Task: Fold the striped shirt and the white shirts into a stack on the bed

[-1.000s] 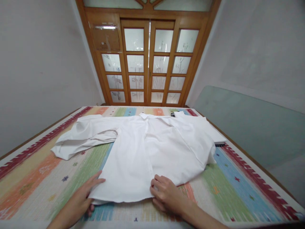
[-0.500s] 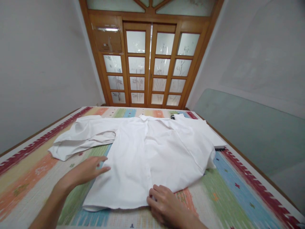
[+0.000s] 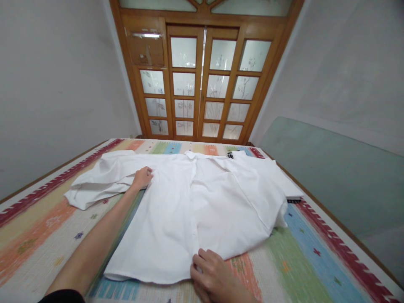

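Note:
A white button-up shirt (image 3: 164,219) lies spread out with its collar at the far end and its hem towards me. Its sleeve on the left is stretched out sideways, while the right part is folded over and rumpled. My left hand (image 3: 143,177) is closed on the shirt's left side near the armpit, fingertips pinching the cloth. At the bottom of the button placket, my right hand (image 3: 208,271) has its fingers curled round the hem.
Under the shirt is a striped, patterned cover (image 3: 47,235) on a bed or table. Folded white clothing with a black-patterned edge (image 3: 294,201) lies at the right. A greenish panel (image 3: 331,168) leans on the right wall. Glazed wooden doors (image 3: 202,84) stand beyond.
My left hand has moved forward from beside the shirt's lower left edge to the armpit, and its fingers have closed. My right hand stays at the hem, shifted slightly.

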The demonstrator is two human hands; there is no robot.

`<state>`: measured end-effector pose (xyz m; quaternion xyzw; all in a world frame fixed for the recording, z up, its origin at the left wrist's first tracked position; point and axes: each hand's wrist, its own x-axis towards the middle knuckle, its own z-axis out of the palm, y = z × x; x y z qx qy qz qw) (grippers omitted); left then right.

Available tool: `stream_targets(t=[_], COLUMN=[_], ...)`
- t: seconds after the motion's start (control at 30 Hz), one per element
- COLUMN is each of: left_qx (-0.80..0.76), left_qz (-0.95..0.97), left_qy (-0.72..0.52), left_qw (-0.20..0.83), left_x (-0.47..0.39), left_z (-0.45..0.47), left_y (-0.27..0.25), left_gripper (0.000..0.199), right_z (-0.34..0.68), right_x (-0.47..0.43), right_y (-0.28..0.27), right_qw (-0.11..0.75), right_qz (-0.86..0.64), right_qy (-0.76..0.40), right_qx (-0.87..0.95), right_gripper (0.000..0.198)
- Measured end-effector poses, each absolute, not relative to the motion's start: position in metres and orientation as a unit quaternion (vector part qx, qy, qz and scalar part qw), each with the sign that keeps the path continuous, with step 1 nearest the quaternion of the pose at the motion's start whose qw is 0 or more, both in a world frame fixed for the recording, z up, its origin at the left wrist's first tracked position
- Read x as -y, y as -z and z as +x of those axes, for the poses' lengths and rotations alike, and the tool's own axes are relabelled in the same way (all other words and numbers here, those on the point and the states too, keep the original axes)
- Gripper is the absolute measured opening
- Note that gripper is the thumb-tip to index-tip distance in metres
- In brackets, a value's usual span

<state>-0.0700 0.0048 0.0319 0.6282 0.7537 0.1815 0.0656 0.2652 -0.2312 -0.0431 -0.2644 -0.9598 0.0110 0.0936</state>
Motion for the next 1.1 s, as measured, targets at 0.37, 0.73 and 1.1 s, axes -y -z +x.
stream_targets(t=[0.37, 0.73, 1.1], left_qx=[-0.717, -0.503, -0.622], left_qz=[0.681, 0.844, 0.777], left_qy=[-0.142, -0.167, 0.009], left_qw=[-0.051, 0.080, 0.099], left_x=[0.010, 0.019, -0.004], left_z=[-0.057, 0.040, 0.084], left_y=[-0.031, -0.031, -0.028], left_gripper=[0.025, 0.027, 0.023], right_z=[0.287, 0.449, 0.533], right_x=[0.228, 0.180, 0.142], right_y=[0.008, 0.007, 0.009], right_qw=[0.151, 0.403, 0.425], right_qz=[-0.291, -0.752, -0.768], right_qy=[-0.121, -0.072, -0.241], right_qx=[0.937, 0.517, 0.415], right_gripper=[0.015, 0.042, 0.062])
